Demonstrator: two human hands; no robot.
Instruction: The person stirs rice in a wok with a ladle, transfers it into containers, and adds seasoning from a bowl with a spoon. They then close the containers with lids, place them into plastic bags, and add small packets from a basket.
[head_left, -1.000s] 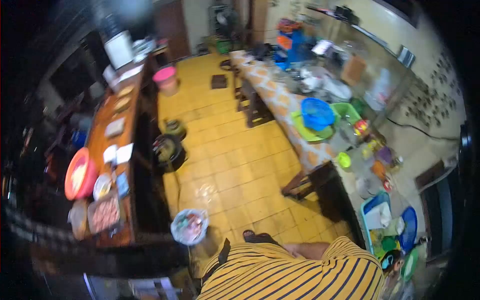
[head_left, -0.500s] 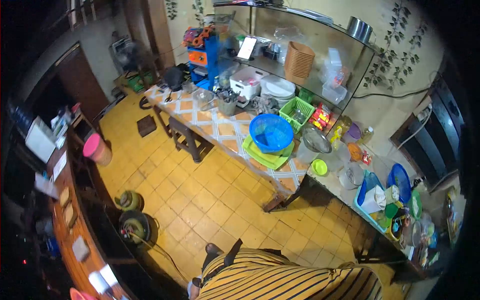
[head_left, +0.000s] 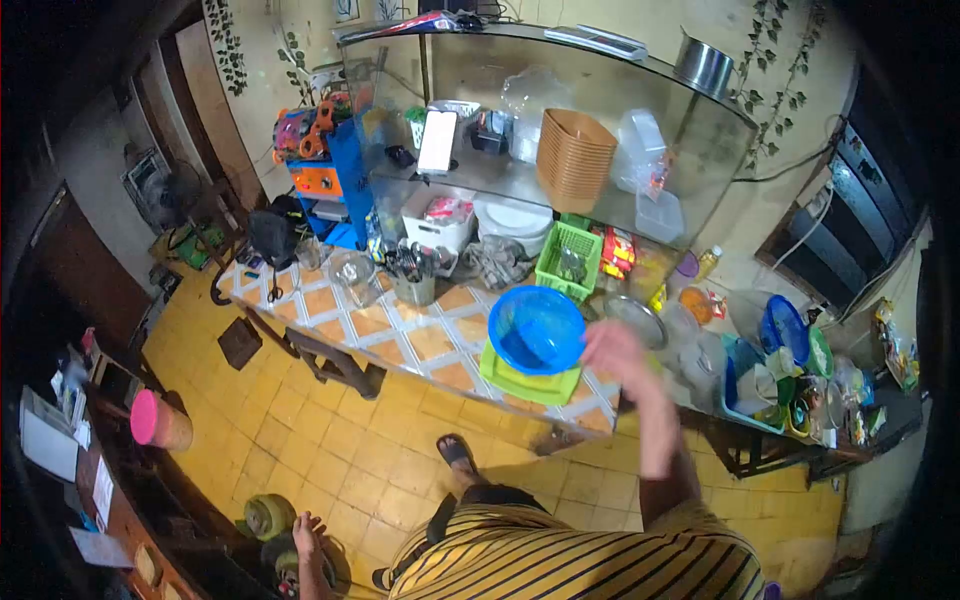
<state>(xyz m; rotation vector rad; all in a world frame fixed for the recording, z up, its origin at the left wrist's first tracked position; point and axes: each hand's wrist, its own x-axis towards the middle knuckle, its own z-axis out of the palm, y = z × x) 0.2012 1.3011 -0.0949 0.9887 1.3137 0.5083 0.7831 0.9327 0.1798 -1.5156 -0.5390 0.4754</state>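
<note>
Indoors, a diamond-patterned table (head_left: 430,345) spans the frame's centre, a blue basin (head_left: 537,345) on a green tray (head_left: 530,386) near its right end. The blurred right hand (head_left: 615,355) meets the basin's rim, grip unclear; lower left, the left hand (head_left: 307,538) hangs loosely open, empty.

The right arm (head_left: 662,440) reached forward, the right grip (head_left: 612,352) blurred, while the left grip (head_left: 306,532) hung low, fingers loosely parted.
</note>
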